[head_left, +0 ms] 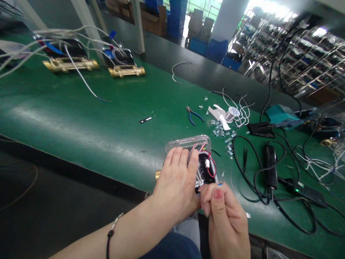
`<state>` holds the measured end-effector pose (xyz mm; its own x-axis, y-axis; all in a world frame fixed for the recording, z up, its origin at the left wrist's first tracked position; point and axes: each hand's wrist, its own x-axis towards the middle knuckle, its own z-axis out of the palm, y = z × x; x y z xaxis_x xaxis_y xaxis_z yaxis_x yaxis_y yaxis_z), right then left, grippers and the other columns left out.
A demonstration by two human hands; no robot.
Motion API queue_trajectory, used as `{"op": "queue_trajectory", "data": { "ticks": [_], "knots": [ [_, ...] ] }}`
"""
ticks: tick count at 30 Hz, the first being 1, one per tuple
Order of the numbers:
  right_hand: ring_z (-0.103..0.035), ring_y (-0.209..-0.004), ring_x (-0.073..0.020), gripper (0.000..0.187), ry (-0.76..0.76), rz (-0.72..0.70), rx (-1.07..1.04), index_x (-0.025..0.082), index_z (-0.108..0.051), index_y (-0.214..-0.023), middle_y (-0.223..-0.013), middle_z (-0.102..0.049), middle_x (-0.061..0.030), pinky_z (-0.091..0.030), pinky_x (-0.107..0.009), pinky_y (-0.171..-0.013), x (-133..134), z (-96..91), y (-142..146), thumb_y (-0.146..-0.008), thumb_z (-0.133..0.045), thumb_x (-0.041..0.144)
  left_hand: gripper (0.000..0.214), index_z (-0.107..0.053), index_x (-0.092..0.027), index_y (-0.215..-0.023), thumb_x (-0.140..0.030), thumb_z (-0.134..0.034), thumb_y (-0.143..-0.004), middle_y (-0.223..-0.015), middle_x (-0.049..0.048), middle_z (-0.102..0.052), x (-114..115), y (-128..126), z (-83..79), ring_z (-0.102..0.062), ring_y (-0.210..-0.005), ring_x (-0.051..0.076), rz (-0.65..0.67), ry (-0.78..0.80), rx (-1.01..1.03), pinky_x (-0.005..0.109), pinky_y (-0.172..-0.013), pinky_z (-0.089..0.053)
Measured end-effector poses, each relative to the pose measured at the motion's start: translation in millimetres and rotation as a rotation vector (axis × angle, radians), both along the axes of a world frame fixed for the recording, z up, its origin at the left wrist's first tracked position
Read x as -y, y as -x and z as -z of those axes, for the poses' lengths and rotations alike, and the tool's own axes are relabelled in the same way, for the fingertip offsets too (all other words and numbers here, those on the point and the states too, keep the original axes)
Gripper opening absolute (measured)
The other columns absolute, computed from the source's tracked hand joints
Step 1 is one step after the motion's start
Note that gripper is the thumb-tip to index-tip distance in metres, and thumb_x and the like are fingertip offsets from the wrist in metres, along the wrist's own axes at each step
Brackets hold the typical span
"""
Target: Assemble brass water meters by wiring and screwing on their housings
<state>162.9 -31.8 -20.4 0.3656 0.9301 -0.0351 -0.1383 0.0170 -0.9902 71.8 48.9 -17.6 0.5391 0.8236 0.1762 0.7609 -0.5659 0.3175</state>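
- left hand (176, 183): lay flat over the meter housing, fingers straight and pressed together on its black inner part; thumb hidden, so any clasp underneath could not be told.
- right hand (225, 212): curled tight, thumb and fingers pinching a blue-tipped lead at the housing's near edge.
- meter housing (185, 142): sat on the green bench (94, 122) close to its near edge, directly before the person, its clear cover hinged back on the far side. judged light, stiff and smooth, hence slippery and likely to crack or scratch; best taken by its side walls.
- brass fitting (157, 175): showed at the housing's left end; probably the heaviest part, so the unit would tip that way if lifted by the cover.
- red wires (212, 163): looped inside, soft and limp, poor as handles.
- white connector (207, 163): small, probably fragile.
- blue-tipped lead (219, 184): thin and pliant; best gripped on its insulation near the tip.
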Motion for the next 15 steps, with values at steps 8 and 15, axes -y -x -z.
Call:
{"op": "queue_trajectory", "data": {
  "ticks": [8,15],
  "knots": [
    [-0.034,-0.052,-0.0087,0.036,0.072,0.137,0.134,0.019,-0.045,-0.064,-0.057,-0.038,0.0037,-0.029,-0.022,-0.048,8.1,5.8,25.1,-0.094,-0.040,0.038,0.068,-0.044,-0.003,-0.131,-0.039,-0.057,-0.074,-0.120,0.0201,-0.055,9.5,0.6,4.5,-0.049,-0.115,0.037,0.005,-0.116,0.008,0.052,-0.105,-0.034],
    [-0.031,-0.044,-0.0058,0.036,-0.168,0.339,0.622,0.018,-0.032,-0.055,-0.048,-0.032,0.0056,-0.025,-0.023,-0.048,-7.7,5.3,41.4,-0.090,-0.040,0.016,0.066,-0.042,-0.002,-0.129,-0.035,-0.058,-0.073,-0.114,0.0195,-0.058,6.7,3.6,15.8,-0.053,-0.109,0.035,0.017,-0.330,-0.079,0.048,-0.097,-0.042]
  ]
}}
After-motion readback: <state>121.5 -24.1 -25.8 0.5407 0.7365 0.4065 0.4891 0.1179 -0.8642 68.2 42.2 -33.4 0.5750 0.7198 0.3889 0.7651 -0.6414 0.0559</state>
